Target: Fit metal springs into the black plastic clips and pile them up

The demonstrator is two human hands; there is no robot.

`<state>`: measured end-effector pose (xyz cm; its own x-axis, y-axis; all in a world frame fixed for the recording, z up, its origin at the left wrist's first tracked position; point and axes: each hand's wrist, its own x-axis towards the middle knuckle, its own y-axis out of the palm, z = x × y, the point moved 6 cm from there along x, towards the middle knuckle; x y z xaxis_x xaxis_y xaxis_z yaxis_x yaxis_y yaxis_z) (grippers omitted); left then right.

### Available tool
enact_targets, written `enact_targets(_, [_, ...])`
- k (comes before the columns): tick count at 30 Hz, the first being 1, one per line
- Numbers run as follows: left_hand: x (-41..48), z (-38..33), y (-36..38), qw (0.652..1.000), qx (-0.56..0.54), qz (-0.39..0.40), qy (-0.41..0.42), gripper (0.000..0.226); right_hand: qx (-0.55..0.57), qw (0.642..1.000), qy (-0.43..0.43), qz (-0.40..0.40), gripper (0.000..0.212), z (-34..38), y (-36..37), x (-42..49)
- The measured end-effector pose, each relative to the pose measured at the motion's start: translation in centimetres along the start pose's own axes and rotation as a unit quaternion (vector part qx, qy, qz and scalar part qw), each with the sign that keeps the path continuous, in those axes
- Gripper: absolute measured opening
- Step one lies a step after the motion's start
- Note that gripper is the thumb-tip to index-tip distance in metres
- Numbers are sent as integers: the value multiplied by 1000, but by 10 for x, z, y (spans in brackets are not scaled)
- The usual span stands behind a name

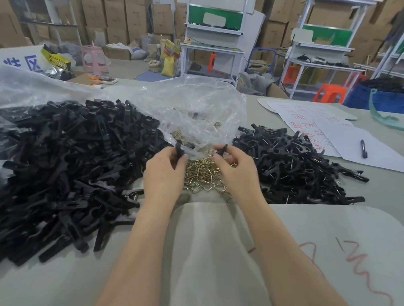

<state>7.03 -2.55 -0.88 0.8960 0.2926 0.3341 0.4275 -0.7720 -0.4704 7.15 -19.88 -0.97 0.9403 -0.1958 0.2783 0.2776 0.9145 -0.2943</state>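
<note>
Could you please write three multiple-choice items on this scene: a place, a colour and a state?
1. Where is the heap of black plastic clips with springs fitted? A. at the far left B. right of the right hand C. on the floor
2. What colour are the loose metal springs? A. brass-gold B. red C. blue
3. What is the left hand doing? A. lying flat B. pinching a black plastic clip piece C. hanging idle
Key: B, metal glints across it; A, they shine yellowish; B, fingers curl round it.
</note>
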Motion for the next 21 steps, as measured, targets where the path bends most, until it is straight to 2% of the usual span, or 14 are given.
enact_targets(2, [-5,-10,14,994,-86,64,17,14,86,996,25,22,22,-7,2,-6])
enact_targets(4, [-11,-17,28,985,-119,118,30,8,220,972,72,40,29,-13,7,-11])
enact_targets(7, [-13,-13,38,976,-164,144,10,11,319,941,106,44,26,-17,8,-14])
enact_targets(10, [-10,-2,38,959,-240,137,-56,15,277,957,80,34,17,-14,10,-14])
enact_targets(13, [-9,3,41,941,-285,154,-99,18,230,971,55,23,26,-13,13,-16])
enact_targets(17, [-10,-1,39,956,-242,155,-62,25,244,969,42,18,41,-12,13,-17])
enact_targets(21, [-7,-2,41,958,-240,148,-52,33,227,973,32,21,22,-9,16,-16])
